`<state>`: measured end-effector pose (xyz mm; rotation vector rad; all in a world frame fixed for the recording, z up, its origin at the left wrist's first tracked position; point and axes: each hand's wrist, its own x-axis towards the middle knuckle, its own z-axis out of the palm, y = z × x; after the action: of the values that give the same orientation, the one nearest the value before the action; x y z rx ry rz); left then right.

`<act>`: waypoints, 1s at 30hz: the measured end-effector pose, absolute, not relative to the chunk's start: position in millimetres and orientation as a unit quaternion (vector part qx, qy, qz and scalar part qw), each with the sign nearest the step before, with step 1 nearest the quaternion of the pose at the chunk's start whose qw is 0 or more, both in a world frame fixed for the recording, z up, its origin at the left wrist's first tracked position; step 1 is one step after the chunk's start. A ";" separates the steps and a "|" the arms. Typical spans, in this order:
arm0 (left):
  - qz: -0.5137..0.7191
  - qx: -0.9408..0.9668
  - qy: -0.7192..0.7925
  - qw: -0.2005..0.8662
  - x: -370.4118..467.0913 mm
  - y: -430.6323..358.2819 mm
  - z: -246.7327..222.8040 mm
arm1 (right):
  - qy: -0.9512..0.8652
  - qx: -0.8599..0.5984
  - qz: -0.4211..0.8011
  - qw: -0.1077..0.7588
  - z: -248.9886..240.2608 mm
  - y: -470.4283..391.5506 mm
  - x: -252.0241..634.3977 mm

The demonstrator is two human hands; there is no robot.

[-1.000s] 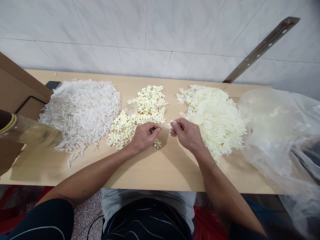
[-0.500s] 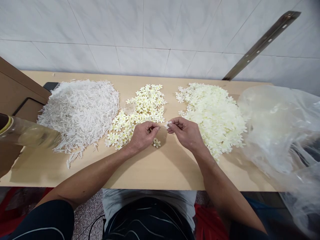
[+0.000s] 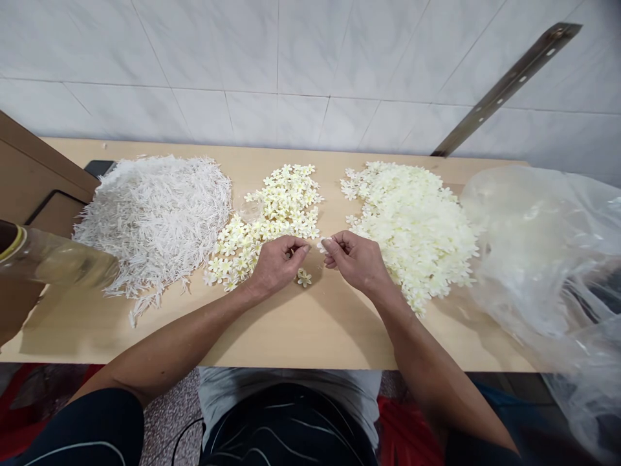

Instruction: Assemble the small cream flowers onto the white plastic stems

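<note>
Flower (image 3: 322, 245) pinched in right hand (image 3: 358, 260) crept toward 9 o'clock, so it's nearer left hand (image 3: 275, 266) (can't tell its grip).

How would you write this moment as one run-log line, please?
Left hand: pinched shut, contents unclear | Right hand: pinching white flower | Hands: apart | Loose flower: on table near left hand

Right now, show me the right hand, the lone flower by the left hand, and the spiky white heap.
Right hand (image 3: 356, 257), head view: back of the hand.
Lone flower (image 3: 304, 278), head view: its center.
Spiky white heap (image 3: 158, 217), head view: middle of its surface.
</note>
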<state>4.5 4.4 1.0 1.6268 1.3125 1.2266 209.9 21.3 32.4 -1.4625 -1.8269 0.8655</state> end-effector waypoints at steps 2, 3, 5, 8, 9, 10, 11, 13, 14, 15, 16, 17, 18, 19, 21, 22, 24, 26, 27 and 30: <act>0.470 0.618 0.503 0.379 4.2 5.0 2.1 | -0.696 -0.535 0.355 0.322 31.1 20.9 208.5; 0.470 0.609 0.499 0.399 3.9 5.4 3.0 | -0.696 -0.522 0.370 0.325 30.2 20.7 207.9; 0.476 0.587 0.489 0.436 3.0 6.5 5.4 | -0.701 -0.501 0.390 0.325 28.5 20.5 206.9; 0.488 0.563 0.479 0.464 1.3 7.9 9.2 | -0.715 -0.488 0.389 0.317 27.0 20.5 206.5; 0.489 0.560 0.477 0.468 0.9 8.0 10.0 | -0.717 -0.486 0.386 0.317 27.0 20.4 206.6; 0.490 0.559 0.475 0.471 0.8 8.0 10.5 | -0.718 -0.484 0.384 0.320 27.4 20.3 206.6; 0.488 0.562 0.471 0.473 0.9 7.6 10.6 | -0.717 -0.484 0.383 0.323 28.1 20.1 206.4; 0.482 0.572 0.461 0.477 2.0 6.4 10.2 | -0.714 -0.486 0.381 0.329 30.3 19.6 205.7; 0.478 0.576 0.457 0.480 2.8 5.8 9.9 | -0.713 -0.487 0.383 0.330 31.4 19.2 205.2; 0.474 0.579 0.454 0.484 3.7 5.2 9.7 | -0.710 -0.487 0.386 0.331 32.5 19.0 204.7; 0.473 0.578 0.452 0.488 4.5 4.7 9.8 | -0.708 -0.486 0.390 0.331 33.2 18.8 204.2; 0.474 0.573 0.453 0.491 5.1 4.5 10.2 | -0.705 -0.485 0.396 0.334 33.7 18.8 203.9; 0.477 0.566 0.456 0.494 5.5 4.4 10.9 | -0.700 -0.483 0.403 0.337 33.9 18.9 203.6; 0.479 0.559 0.460 0.496 5.6 4.5 11.8 | -0.696 -0.480 0.413 0.340 33.8 19.1 203.6; 0.482 0.547 0.469 0.498 5.3 4.7 13.9 | -0.689 -0.473 0.432 0.339 33.5 19.8 203.7; 0.481 0.546 0.471 0.499 5.1 4.8 14.7 | -0.688 -0.470 0.439 0.336 33.4 20.2 203.8; 0.477 0.548 0.468 0.503 4.8 4.7 15.5 | -0.688 -0.468 0.447 0.329 33.8 20.6 204.1; 0.475 0.552 0.461 0.507 5.2 4.3 15.0 | -0.686 -0.469 0.449 0.328 34.6 20.6 204.1; 0.475 0.553 0.459 0.507 5.6 4.1 14.4 | -0.684 -0.470 0.451 0.330 35.0 20.5 203.9; 0.478 0.556 0.465 0.497 6.4 4.1 11.6 | -0.677 -0.474 0.453 0.335 35.7 20.0 203.2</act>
<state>6.4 4.1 11.6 1.3454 1.1265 1.1565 203.2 20.0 35.7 -1.2362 -1.7659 1.1832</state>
